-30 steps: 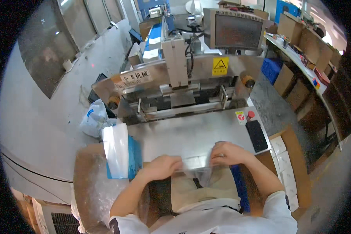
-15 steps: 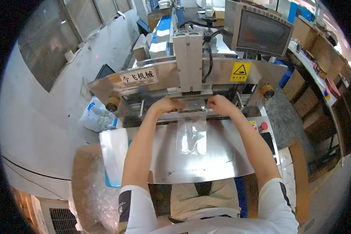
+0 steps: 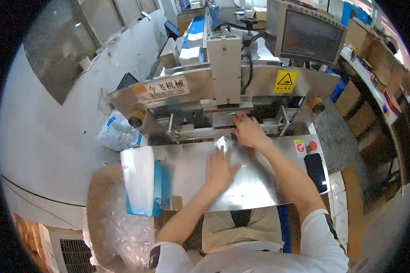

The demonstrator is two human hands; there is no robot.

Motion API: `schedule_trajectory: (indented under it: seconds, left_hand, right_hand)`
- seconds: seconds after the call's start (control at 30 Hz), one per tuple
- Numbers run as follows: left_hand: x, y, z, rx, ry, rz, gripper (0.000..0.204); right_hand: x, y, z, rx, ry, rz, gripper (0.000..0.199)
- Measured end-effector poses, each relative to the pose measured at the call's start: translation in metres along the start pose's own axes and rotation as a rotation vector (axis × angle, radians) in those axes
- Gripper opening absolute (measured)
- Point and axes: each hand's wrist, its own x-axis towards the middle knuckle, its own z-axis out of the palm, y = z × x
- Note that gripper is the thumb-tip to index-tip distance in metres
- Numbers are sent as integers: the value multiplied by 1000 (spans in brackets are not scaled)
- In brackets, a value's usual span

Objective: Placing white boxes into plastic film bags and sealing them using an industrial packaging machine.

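My left hand (image 3: 220,170) hovers over or rests on the steel table plate (image 3: 255,182), fingers stretched forward and slightly blurred. Just ahead of its fingertips is a shiny piece of clear plastic film (image 3: 222,142), apparently part of a bag, partly covered by the hand. My right hand (image 3: 249,131) is farther forward, at the gap beneath the machine's upright metal column (image 3: 225,68). Its fingers are spread apart, touching or close to the edge of the film there; exact contact is hard to make out.
Left on the table stands a blue holder (image 3: 157,191) with a stack of clear bags (image 3: 136,177). A black phone (image 3: 315,172) and red button (image 3: 312,145) sit at the right. A cardboard box of plastic (image 3: 127,232) is lower left; a screen (image 3: 312,37) rises behind.
My left hand has come back from the machine gap toward me, over the plate. The right hand has shifted slightly left and nearer. The clear bag that lay flat on the plate no longer shows there.
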Motion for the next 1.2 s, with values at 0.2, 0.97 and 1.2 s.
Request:
schedule_trajectory:
  seconds: [0.2, 0.97, 1.2]
  left_hand:
    - [-66, 25, 7, 9, 46, -155, 67]
    - [-73, 28, 10, -10, 201, -158, 74]
    - [-73, 22, 9, -130, 244, -249, 82]
  right_hand:
    - [13, -3, 11, -45, -36, -22, 51]
    - [44, 22, 13, -314, 86, -91, 35]
    - [52, 31, 19, -276, 55, -106, 29]
